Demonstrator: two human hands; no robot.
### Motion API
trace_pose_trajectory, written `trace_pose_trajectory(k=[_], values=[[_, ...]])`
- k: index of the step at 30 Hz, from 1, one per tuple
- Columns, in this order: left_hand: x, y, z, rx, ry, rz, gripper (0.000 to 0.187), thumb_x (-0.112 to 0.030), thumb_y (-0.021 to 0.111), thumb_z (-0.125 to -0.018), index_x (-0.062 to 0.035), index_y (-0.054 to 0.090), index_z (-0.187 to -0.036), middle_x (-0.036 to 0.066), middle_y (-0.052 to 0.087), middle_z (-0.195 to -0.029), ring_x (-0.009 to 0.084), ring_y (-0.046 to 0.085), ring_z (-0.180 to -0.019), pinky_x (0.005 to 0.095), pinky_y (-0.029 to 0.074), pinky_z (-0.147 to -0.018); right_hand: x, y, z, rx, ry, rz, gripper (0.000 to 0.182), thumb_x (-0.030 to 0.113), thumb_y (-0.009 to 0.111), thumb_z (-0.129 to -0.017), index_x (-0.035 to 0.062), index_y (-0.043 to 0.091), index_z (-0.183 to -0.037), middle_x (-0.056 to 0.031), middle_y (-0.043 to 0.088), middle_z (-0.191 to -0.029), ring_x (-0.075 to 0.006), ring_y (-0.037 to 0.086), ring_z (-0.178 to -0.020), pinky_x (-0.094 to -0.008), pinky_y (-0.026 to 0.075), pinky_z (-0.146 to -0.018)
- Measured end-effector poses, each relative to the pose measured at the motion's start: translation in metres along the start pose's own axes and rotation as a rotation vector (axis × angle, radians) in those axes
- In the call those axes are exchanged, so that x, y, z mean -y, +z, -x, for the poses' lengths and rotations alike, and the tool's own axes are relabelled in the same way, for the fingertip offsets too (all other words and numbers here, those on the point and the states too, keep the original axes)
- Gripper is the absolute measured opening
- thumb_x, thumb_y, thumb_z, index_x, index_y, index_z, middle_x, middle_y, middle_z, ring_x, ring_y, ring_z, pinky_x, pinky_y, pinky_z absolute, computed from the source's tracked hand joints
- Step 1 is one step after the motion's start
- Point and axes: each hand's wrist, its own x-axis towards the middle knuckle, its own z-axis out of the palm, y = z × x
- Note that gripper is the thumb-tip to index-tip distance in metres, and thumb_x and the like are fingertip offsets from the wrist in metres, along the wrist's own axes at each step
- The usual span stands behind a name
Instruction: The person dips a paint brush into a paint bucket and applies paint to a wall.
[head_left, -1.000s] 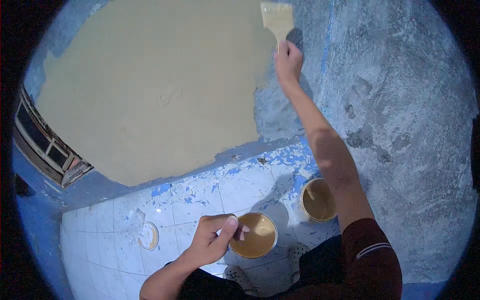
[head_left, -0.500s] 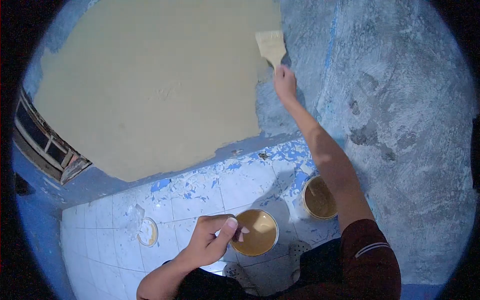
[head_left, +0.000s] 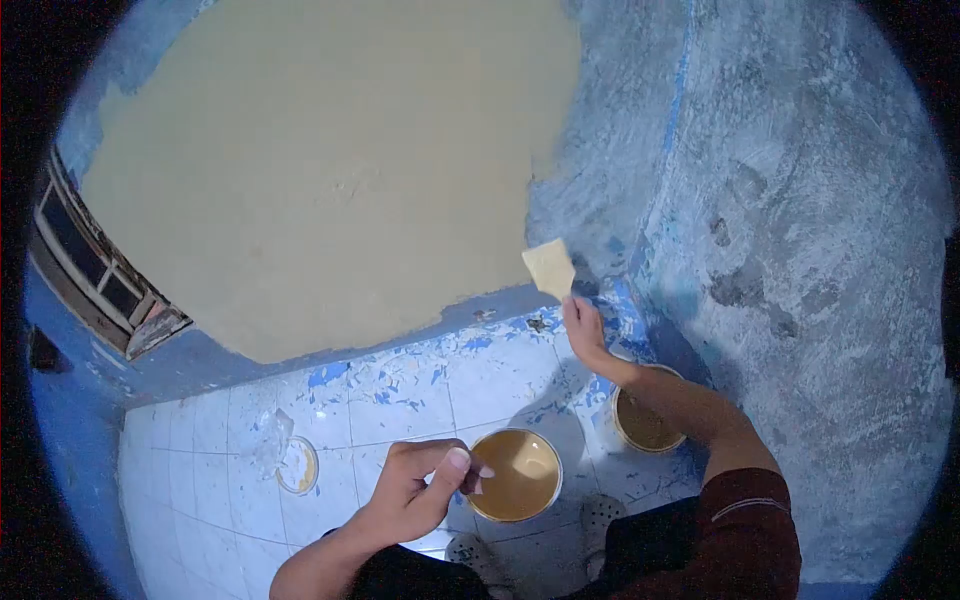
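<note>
A wide, cream-coloured paintbrush [head_left: 551, 268] is gripped by its handle in my right hand [head_left: 584, 330], bristles up, near the lower right edge of the beige paint patch [head_left: 330, 180]. My left hand [head_left: 420, 485] is curled at the left rim of an open paint bucket [head_left: 515, 476], thumb against the fingers. It appears to grip the bucket's edge or handle, though the contact is partly hidden. Behind my right forearm stands a second open bucket [head_left: 645, 420] with brownish contents.
Blue-grey unpainted wall [head_left: 800, 200] extends to the right. A window frame [head_left: 105, 265] is at the left. Paint flakes lie on the tiled floor [head_left: 390, 420], with a round lid [head_left: 297, 466] beside clear plastic [head_left: 270, 445]. My shoes are below the buckets.
My right hand has moved down with the brush, from the patch's upper right edge to near the wall's base. The beige paint now reaches slightly further right. My left hand has barely moved.
</note>
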Motion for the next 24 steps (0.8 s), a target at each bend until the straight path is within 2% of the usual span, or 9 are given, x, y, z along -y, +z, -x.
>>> trace_pose_trajectory(k=[2, 5, 7, 10, 14, 16, 19, 21, 24], values=[[-0.002, 0.001, -0.001, 0.002, 0.018, 0.008, 0.045, -0.027, 0.04, -0.102, 0.0037, 0.067, -0.084, 0.01, 0.063, -0.066, 0.0158, 0.062, -0.061, 0.0289, 0.05, -0.059, 0.051, -0.016, -0.013, -0.11, -0.197, -0.138, 0.031, 0.025, 0.051, -0.095, -0.0015, 0.053, -0.08, -0.0122, 0.051, -0.062, -0.0197, 0.051, -0.058, -0.0375, 0.042, -0.058], [-0.002, 0.003, 0.0, 0.016, 0.048, 0.008, 0.042, -0.026, 0.042, -0.101, 0.0036, 0.067, -0.084, 0.01, 0.063, -0.066, 0.0159, 0.062, -0.061, 0.0293, 0.049, -0.057, 0.11, -0.031, -0.043, -0.094, -0.163, -0.238, 0.027, 0.025, 0.053, -0.094, -0.0005, 0.051, -0.084, -0.0129, 0.048, -0.064, -0.0226, 0.048, -0.059, -0.0375, 0.041, -0.058], [0.0, 0.005, -0.002, 0.024, 0.075, 0.007, 0.041, -0.026, 0.042, -0.101, 0.0034, 0.066, -0.084, 0.011, 0.063, -0.066, 0.0161, 0.062, -0.06, 0.0295, 0.049, -0.057, 0.139, -0.034, -0.058, -0.261, -0.338, -0.173, 0.025, 0.025, 0.053, -0.093, 0.0012, 0.051, -0.083, -0.0156, 0.05, -0.064, -0.0253, 0.053, -0.061, -0.0393, 0.041, -0.057], [0.003, 0.006, -0.003, 0.025, 0.083, -0.027, 0.041, -0.026, 0.042, -0.101, 0.0027, 0.066, -0.085, 0.011, 0.063, -0.066, 0.0167, 0.061, -0.06, 0.0297, 0.048, -0.057, 0.142, -0.025, -0.063, -0.151, -0.172, -0.1, 0.027, 0.027, 0.051, -0.093, 0.0005, 0.053, -0.088, -0.0175, 0.054, -0.071, -0.0275, 0.055, -0.068, -0.0408, 0.042, -0.063], [-0.005, 0.005, -0.002, 0.029, 0.076, -0.067, 0.044, -0.027, 0.04, -0.102, 0.0043, 0.065, -0.084, 0.011, 0.063, -0.067, 0.0172, 0.061, -0.061, 0.0305, 0.049, -0.059, 0.13, -0.013, -0.064, -0.173, -0.153, -0.206, 0.031, 0.029, 0.047, -0.095, 0.0001, 0.056, -0.093, -0.0203, 0.056, -0.077, -0.031, 0.056, -0.075, -0.0417, 0.043, -0.069], [-0.009, 0.005, 0.0, 0.053, 0.082, -0.101, 0.046, -0.027, 0.039, -0.102, 0.0063, 0.065, -0.083, 0.012, 0.064, -0.07, 0.0174, 0.062, -0.063, 0.0311, 0.051, -0.061, 0.128, -0.016, -0.074, -0.28, -0.188, -0.251, 0.031, 0.028, 0.043, -0.098, 0.0012, 0.054, -0.087, -0.0116, 0.052, -0.07, -0.0226, 0.048, -0.068, -0.0374, 0.04, -0.065], [-0.011, 0.008, 0.001, 0.057, 0.158, -0.089, 0.043, -0.026, 0.04, -0.102, 0.0054, 0.065, -0.084, 0.012, 0.064, -0.071, 0.018, 0.063, -0.063, 0.031, 0.051, -0.061, 0.133, -0.038, -0.117, -0.352, -0.319, -0.199, 0.029, 0.027, 0.043, -0.098, 0.0028, 0.056, -0.089, -0.0044, 0.053, -0.069, -0.0154, 0.049, -0.063, -0.0315, 0.041, -0.058], [-0.015, 0.01, -0.002, 0.063, 0.203, -0.099, 0.04, -0.025, 0.042, -0.101, 0.0041, 0.064, -0.084, 0.013, 0.063, -0.071, 0.0199, 0.062, -0.064, 0.032, 0.05, -0.061, 0.155, -0.065, -0.148, -0.237, -0.3, -0.4, 0.023, 0.026, 0.046, -0.098, 0.0064, 0.055, -0.089, 0.0011, 0.052, -0.069, -0.0081, 0.047, -0.055, -0.0236, 0.039, -0.048], [-0.013, 0.014, -0.003, 0.182, 0.209, -0.08, 0.035, -0.025, 0.046, -0.099, 0.0046, 0.061, -0.088, 0.019, 0.06, -0.074, 0.0328, 0.061, -0.068, 0.0381, 0.048, -0.064, 0.231, -0.113, -0.164, -0.193, -0.367, -0.558, 0.017, 0.023, 0.051, -0.097, 0.0095, 0.053, -0.087, 0.002, 0.053, -0.068, -0.0048, 0.045, -0.049, -0.0207, 0.034, -0.041]])
